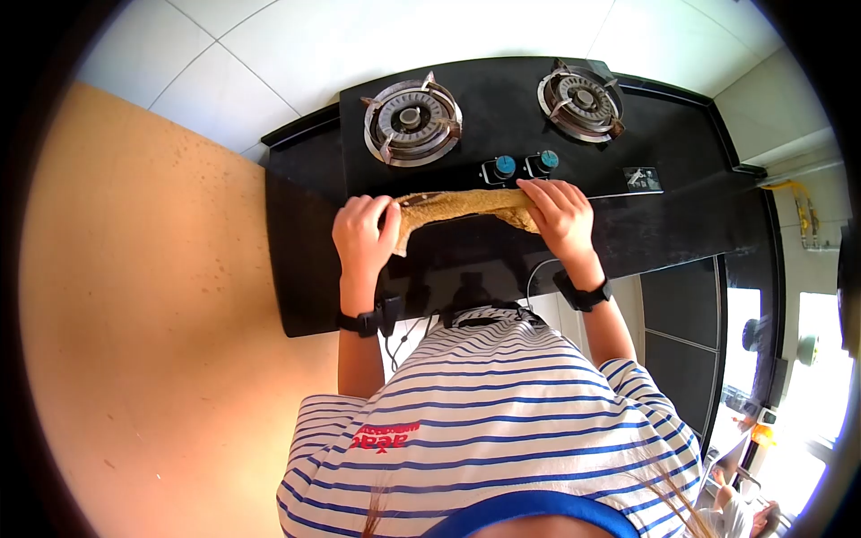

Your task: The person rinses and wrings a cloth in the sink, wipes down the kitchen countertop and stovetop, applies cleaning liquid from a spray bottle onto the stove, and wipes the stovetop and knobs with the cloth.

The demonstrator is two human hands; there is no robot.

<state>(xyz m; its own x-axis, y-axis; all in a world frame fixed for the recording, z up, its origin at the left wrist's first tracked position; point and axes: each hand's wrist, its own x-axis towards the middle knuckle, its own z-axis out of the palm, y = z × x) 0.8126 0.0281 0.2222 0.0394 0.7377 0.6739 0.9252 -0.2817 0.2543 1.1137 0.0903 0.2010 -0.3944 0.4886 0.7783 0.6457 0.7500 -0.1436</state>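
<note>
A yellowish-brown cloth (462, 204) with dark stains is stretched in a long fold between my two hands, just over the front part of the black stove top. My left hand (366, 231) grips its left end, fingers curled and thumb pressed in. At the other end, my right hand (560, 215) has its fingers wrapped over the cloth, and a bunched part sags beside it. Two blue-topped control knobs (505, 165) stand a little beyond the cloth. Whether the cloth touches the surface I cannot tell.
Two gas burners with metal pan supports sit at the back, one left (411, 118) and one right (583, 100). A wooden panel (152, 296) borders the left side. White tiles (502, 31) line the wall behind. Part of another person (731, 511) shows at lower right.
</note>
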